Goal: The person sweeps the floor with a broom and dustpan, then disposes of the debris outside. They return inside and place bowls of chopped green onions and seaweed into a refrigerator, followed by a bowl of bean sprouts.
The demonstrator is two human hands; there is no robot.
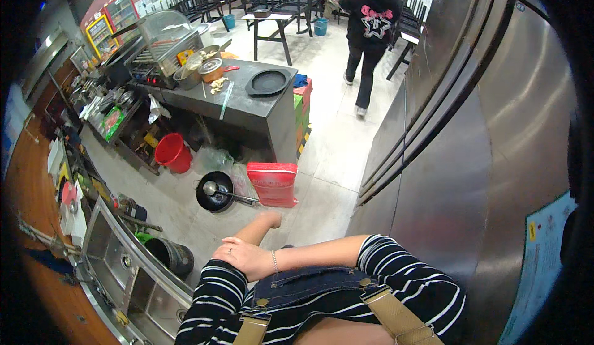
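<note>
My right hand (pixel 246 257), with a ring and a bracelet, lies across my left forearm near the pushed-up striped sleeve. Beyond it my left hand (pixel 271 220) reaches forward over the floor, its fingers curled; whether anything is inside them cannot be seen, and no object shows. Past the left hand, a red plastic package (pixel 273 185) stands on the tiles. Beside that package is a black wok (pixel 215 192) on the floor with a metal ladle (pixel 210 188) in it. A red bucket (pixel 173 153) stands farther back.
A steel sink (pixel 109 252) and a dark bin (pixel 171 257) are at the left. Ahead stands a counter (pixel 246 104) with a black round plate (pixel 267 82), bowls and a roller grill. Steel cabinet doors (pixel 441 169) line the right. A person (pixel 371 25) in black is in the aisle beyond.
</note>
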